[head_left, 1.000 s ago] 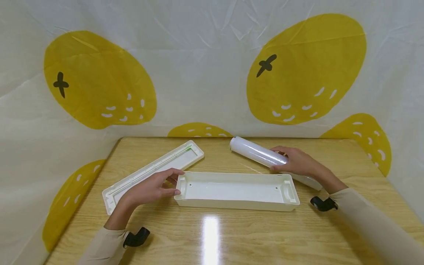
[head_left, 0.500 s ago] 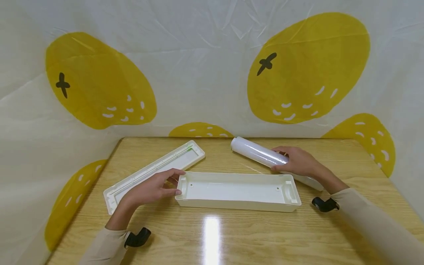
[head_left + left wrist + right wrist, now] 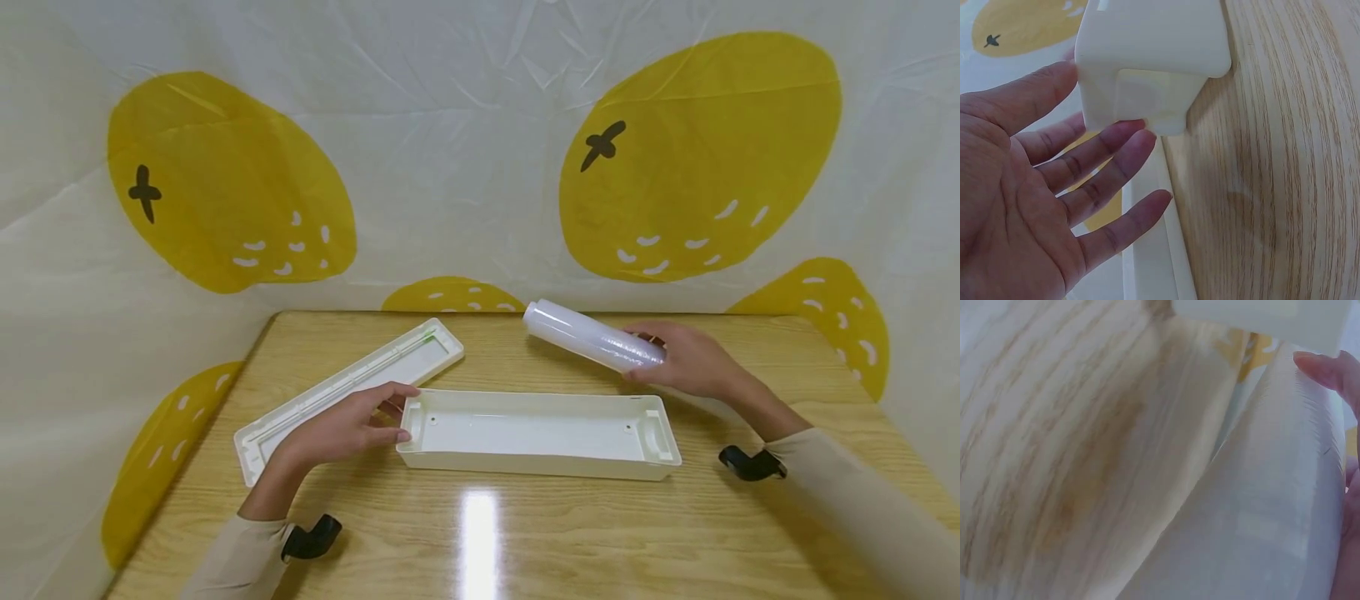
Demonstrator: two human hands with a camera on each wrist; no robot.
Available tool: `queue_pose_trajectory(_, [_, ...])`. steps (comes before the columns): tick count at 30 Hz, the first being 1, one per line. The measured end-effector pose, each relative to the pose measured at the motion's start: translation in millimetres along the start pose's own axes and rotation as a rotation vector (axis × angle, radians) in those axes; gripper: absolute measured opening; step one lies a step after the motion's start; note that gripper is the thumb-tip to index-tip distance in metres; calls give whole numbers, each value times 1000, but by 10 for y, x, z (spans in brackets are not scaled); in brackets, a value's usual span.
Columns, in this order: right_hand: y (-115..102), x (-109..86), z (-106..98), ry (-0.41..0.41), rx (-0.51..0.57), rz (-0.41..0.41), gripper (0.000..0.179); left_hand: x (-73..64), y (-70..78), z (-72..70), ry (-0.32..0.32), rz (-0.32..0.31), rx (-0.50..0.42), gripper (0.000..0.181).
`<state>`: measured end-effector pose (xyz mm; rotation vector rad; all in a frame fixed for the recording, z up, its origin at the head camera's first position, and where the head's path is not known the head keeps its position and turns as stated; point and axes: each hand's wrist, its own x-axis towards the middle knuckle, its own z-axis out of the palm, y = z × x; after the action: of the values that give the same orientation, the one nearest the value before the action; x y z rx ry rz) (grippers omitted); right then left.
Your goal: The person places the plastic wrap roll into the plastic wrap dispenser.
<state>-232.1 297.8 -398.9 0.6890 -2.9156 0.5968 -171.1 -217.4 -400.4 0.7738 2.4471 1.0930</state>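
Wood-grain table (image 3: 570, 533) before white sheet (image 3: 457, 183) printed with yellow fruit (image 3: 697, 192). Centre: open white box (image 3: 536, 464), thumb and fingers of left hand (image 3: 341, 427) gripping its left end. Far right, beyond box: slanting film roll (image 3: 588, 335), gripped in right hand (image 3: 690, 360). Left: shallow white tray (image 3: 417, 357), set diagonally, partly behind left hand.

The box (image 3: 536, 466) is cream, the roll (image 3: 581, 332) whitish, the table (image 3: 600, 533) grained tan.
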Motion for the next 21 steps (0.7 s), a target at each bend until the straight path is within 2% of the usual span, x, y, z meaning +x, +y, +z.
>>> queue_pose_trajectory(9, [-109,-27,-115,6,65,-43,59,-9,7,-16,-12,-1,-12,55])
queue_pose_trajectory(21, [-326,-65,-219,26,83,-91,58,-5,44,-17,-27,-13,-34,55])
